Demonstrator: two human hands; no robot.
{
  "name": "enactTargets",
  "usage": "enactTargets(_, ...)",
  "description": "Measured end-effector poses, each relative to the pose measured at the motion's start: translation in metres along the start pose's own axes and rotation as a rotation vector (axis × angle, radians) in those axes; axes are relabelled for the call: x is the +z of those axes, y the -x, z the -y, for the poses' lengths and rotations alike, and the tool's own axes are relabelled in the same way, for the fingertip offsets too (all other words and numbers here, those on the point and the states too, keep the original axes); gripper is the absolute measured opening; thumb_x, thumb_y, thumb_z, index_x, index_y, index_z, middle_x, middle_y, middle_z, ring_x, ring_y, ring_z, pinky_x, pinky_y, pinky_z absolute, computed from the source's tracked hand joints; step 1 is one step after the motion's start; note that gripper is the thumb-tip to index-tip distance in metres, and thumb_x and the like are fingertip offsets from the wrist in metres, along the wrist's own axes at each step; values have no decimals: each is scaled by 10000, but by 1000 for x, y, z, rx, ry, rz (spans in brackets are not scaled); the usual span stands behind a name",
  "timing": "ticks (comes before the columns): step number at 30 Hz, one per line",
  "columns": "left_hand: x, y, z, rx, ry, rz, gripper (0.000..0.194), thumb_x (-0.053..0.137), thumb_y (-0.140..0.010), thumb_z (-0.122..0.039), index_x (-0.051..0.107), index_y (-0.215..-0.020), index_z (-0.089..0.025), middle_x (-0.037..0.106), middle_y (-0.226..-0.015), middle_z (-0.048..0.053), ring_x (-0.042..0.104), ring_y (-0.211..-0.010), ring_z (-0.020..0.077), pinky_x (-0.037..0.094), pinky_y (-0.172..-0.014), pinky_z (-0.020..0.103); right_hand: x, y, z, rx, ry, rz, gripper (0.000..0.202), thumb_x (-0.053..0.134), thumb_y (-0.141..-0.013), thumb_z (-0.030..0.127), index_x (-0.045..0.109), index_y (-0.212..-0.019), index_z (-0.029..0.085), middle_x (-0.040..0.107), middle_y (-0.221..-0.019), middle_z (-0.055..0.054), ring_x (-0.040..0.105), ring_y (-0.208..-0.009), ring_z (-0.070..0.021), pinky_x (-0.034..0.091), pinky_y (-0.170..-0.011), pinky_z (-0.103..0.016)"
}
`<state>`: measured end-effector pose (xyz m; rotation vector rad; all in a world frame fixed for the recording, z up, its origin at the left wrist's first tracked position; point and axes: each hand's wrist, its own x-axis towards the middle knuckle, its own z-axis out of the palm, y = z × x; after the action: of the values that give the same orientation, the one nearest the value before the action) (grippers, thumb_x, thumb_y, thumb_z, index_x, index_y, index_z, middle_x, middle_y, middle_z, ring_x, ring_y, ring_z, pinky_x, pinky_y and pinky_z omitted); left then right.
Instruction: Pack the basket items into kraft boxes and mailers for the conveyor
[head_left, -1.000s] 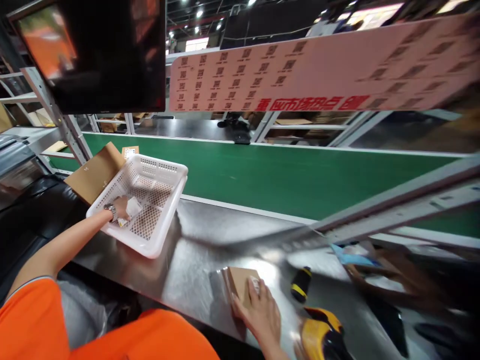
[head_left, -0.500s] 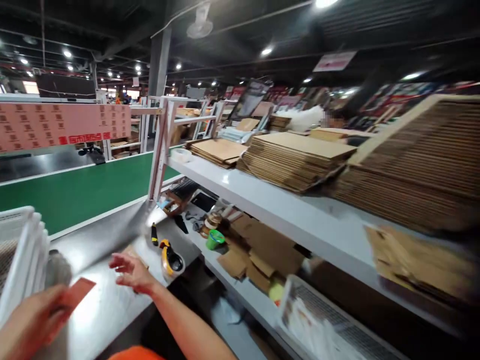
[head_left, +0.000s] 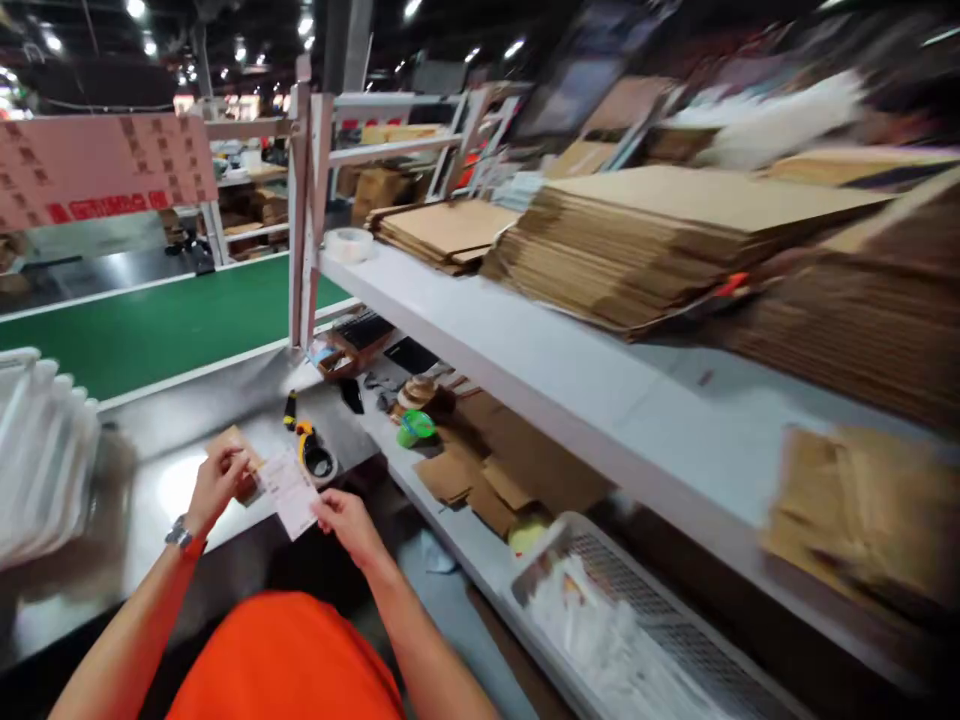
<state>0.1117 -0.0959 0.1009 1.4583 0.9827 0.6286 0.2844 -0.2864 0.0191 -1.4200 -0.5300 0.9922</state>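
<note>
A pale printed paper slip (head_left: 289,492) is stretched between my two hands above the front edge of the metal table (head_left: 161,530). My left hand (head_left: 217,485), with a watch at its wrist, pinches the slip's left end. My right hand (head_left: 346,522) has its lower right corner between thumb and fingers. Partly behind my left fingers lies a small brown cardboard box (head_left: 234,438). A tape dispenser (head_left: 318,460) in yellow and black sits just beyond the slip, with a yellow-and-black utility knife (head_left: 290,410) further back.
White plastic baskets (head_left: 49,450) are stacked at the left. A green conveyor belt (head_left: 180,325) runs behind the table. To the right, a grey shelf (head_left: 540,355) bears stacked flat cardboard (head_left: 637,250); below it are a green cup (head_left: 415,428) and a grey basket (head_left: 637,620) of white bags.
My left hand, earlier low at the left with a reddish slip, has moved right and up. My right hand, open before near the box, now grips the slip. The view has tilted down.
</note>
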Motion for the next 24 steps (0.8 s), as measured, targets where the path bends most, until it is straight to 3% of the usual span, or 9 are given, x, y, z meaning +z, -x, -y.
enactTargets(1, 16, 6, 5, -65, 75, -11, 610, 931, -704, -656, 757, -1057, -190, 772, -831, 52, 687, -681, 181, 464, -541, 225, -2, 1, -3, 17, -90, -88, 454, 969, -668, 613, 758, -691, 211, 642, -592, 29, 514, -574, -119, 397, -571, -256)
enactTargets(3, 47, 23, 20, -172, 169, 116, 655, 960, -691, -658, 768, -1090, -175, 802, -913, 85, 737, -746, 191, 489, -537, 215, -2, 3, -8, 65, -246, -181, 495, 998, -621, 642, 773, -731, 215, 701, -661, 10, 560, -606, -130, 445, -583, -260)
enactTargets(6, 83, 51, 45, -274, 161, 284, 552, 1001, -676, -593, 800, -932, -147, 822, -895, 115, 764, -765, 202, 521, -566, 221, 3, 12, -15, 145, -388, -112, 522, 1031, -598, 656, 801, -760, 216, 777, -756, -23, 653, -671, -164, 543, -657, -297)
enactTargets(8, 95, 63, 56, -320, 144, 217, 467, 997, -705, -534, 803, -861, -139, 820, -841, 111, 753, -720, 195, 520, -569, 230, 3, 21, -19, 182, -426, -41, 521, 1030, -626, 666, 827, -782, 212, 803, -788, -40, 702, -725, -186, 579, -709, -311)
enactTargets(11, 95, 71, 64, -353, 148, 54, 373, 975, -741, -430, 828, -909, -133, 838, -861, 111, 754, -705, 193, 515, -560, 234, -1, 32, -22, 245, -450, 13, 539, 1034, -634, 672, 875, -859, 209, 844, -875, -66, 747, -805, -198, 594, -722, -293)
enactTargets(14, 92, 73, 65, -365, 145, -12, 331, 959, -750, -378, 839, -935, -130, 852, -886, 120, 771, -727, 201, 513, -558, 227, -7, 37, -25, 293, -467, 30, 554, 1046, -623, 661, 892, -904, 209, 865, -950, -78, 762, -840, -190, 610, -728, -276)
enactTargets(24, 90, 85, 78, -356, 148, -28, 314, 946, -786, -359, 839, -943, -109, 852, -871, 135, 791, -746, 224, 535, -577, 244, -8, 39, -35, 272, -366, 53, 552, 1020, -668, 638, 876, -950, 186, 869, -963, -108, 795, -896, -240, 653, -744, -332)
